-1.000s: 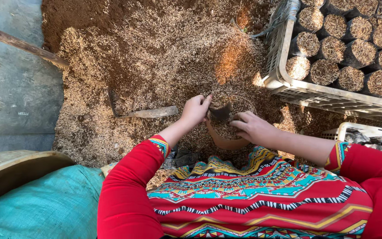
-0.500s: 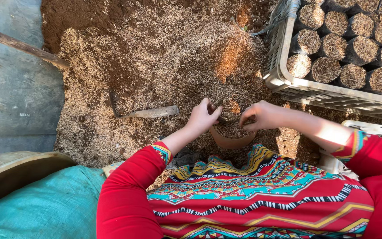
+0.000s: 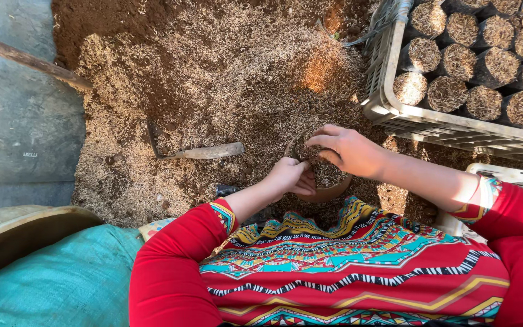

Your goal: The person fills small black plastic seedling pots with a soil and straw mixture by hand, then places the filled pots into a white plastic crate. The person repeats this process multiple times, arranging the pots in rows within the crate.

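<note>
Right now the filling step is in hand. The left hand (image 3: 290, 177) has its fingers curled shut on the rim of a small round pot (image 3: 322, 175). The right hand (image 3: 349, 150) lies on top, fingers bent loosely, pressing the husk mix down. It may need another scoop from the pile (image 3: 213, 79) beyond the fingers. Up to the right, a crate (image 3: 431, 124) holds many filled pots.

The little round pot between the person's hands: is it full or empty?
Nearly full. The pot stands upright with husky mix up to its rim; the right hand rests on top and the left hand grips its side.
</note>
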